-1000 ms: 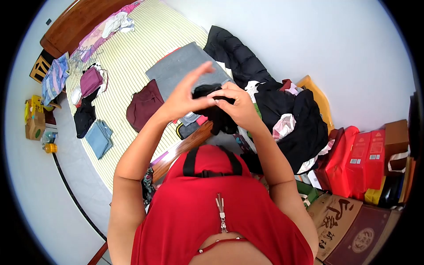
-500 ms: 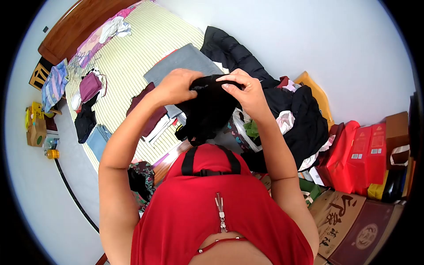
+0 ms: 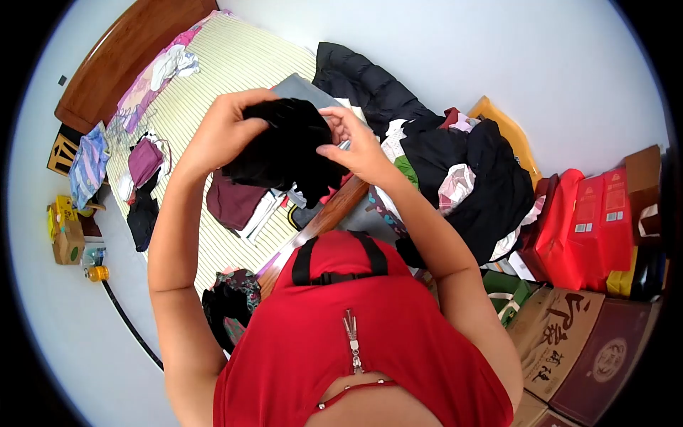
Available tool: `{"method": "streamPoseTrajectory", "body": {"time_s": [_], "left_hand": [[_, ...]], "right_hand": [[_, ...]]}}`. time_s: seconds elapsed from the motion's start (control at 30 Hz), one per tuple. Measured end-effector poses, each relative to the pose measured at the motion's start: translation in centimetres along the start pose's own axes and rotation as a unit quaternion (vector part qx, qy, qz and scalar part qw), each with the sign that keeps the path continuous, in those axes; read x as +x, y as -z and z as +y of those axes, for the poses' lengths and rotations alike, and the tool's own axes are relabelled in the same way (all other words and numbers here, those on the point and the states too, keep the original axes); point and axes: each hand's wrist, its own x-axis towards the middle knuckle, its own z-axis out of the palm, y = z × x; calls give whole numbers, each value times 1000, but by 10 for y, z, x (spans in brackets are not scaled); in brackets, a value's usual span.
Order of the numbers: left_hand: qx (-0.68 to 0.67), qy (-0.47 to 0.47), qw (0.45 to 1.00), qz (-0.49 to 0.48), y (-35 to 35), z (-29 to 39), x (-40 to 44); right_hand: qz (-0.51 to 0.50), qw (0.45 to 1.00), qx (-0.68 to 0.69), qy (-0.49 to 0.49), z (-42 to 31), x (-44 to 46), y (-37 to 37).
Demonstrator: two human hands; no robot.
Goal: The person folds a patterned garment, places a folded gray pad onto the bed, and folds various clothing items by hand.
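Observation:
A black piece of clothing hangs bunched in the air above the bed's near edge. My left hand grips its upper left side, thumb lying over the cloth and the other fingers partly hidden. At the right edge of the garment is my right hand, its thumb and fingers apart and curved, the tips against or very close to the fabric. Underneath are a folded maroon garment, some white folded pieces and a flat grey item.
A striped bed mat covers the bed. To the right lie a black puffer jacket and a heap of dark clothes. Red bags and cardboard boxes stand at the right. A wooden bed edge runs close before me.
Both hands and the black garment have moved left. My right hand's pinch on the top edge has loosened and its fingers have spread, while the cloth has become more bunched.

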Motion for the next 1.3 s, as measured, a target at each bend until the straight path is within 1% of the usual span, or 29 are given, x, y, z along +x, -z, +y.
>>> {"method": "streamPoseTrajectory", "body": {"time_s": [0.07, 0.1, 0.13, 0.2, 0.27, 0.3, 0.37, 0.4, 0.43, 0.53, 0.57, 0.67, 0.7, 0.8, 0.83, 0.87, 0.9, 0.93, 0.97, 1.0, 1.07, 1.13, 1.17, 1.2, 1.27, 1.3], "left_hand": [[-119, 20, 992, 31, 1, 6, 1], [-151, 32, 987, 41, 3, 8, 2], [-172, 34, 983, 49, 4, 9, 3], [-214, 39, 974, 66, 5, 9, 4], [-240, 29, 969, 59, 3, 8, 6], [-248, 31, 966, 60, 1, 10, 5], [-249, 30, 966, 61, 0, 9, 6], [-244, 25, 968, 61, 1, 4, 7], [-238, 22, 969, 61, 2, -2, 7], [-259, 29, 961, 98, 11, -17, 5], [-261, 31, 959, 109, 16, -26, 4], [-334, 63, 919, 200, 26, -49, 1], [-345, 62, 914, 206, 28, -51, -1], [-355, 77, 902, 234, 31, -58, -4], [-367, 78, 895, 241, 31, -57, -4], [-379, 79, 888, 248, 28, -55, -5], [-391, 81, 881, 255, 27, -55, -5], [-398, 77, 880, 248, 27, -56, -6], [-405, 73, 879, 240, 27, -57, -6], [-412, 70, 879, 230, 27, -58, -6], [-417, 58, 883, 208, 21, -51, -6], [-416, 50, 890, 181, 16, -44, -5], [-412, 48, 895, 167, 14, -42, -6], [-407, 47, 900, 152, 13, -39, -6], [-399, 47, 905, 137, 10, -31, -8], [-395, 47, 908, 130, 8, -27, -8]], "right_hand": [[-7, 996, -57, -74, 25, -3, -3], [3, 995, -72, -69, 65, -3, -6], [-5, 990, -25, -139, 81, -6, -10], [-20, 959, 71, -274, 100, -13, -19], [7, 926, 142, -350, 128, -21, -39], [19, 905, 177, -387, 130, -21, -47], [48, 866, 334, -370, 135, -20, -57], [61, 837, 408, -359, 135, -18, -61], [97, 807, 469, -346, 123, -16, -62], [66, 793, 564, -221, 93, -11, -50], [75, 771, 591, -222, 101, -10, -43], [73, 779, 598, -174, 68, -19, -24], [99, 754, 622, -188, 59, -22, -19], [78, 772, 613, -150, 55, -35, -5], [25, 791, 598, -125, 57, -40, 2], [-55, 857, 497, -124, 56, -43, 6], [-134, 905, 385, -120, 53, -46, 8], [-210, 934, 266, -114, 49, -49, 7], [-281, 906, 255, -187, 43, -54, 3], [-334, 882, 243, -228, 41, -56, -3], [-361, 888, 143, -247, 46, -52, -12], [-216, 924, 167, -266, 40, -44, -20], [-136, 934, 249, -219, 69, -40, -28], [-48, 944, 236, -225, 75, -32, -34], [69, 938, 255, -223, 67, -16, -39], [64, 931, 287, -215, 63, -10, -41]]}}
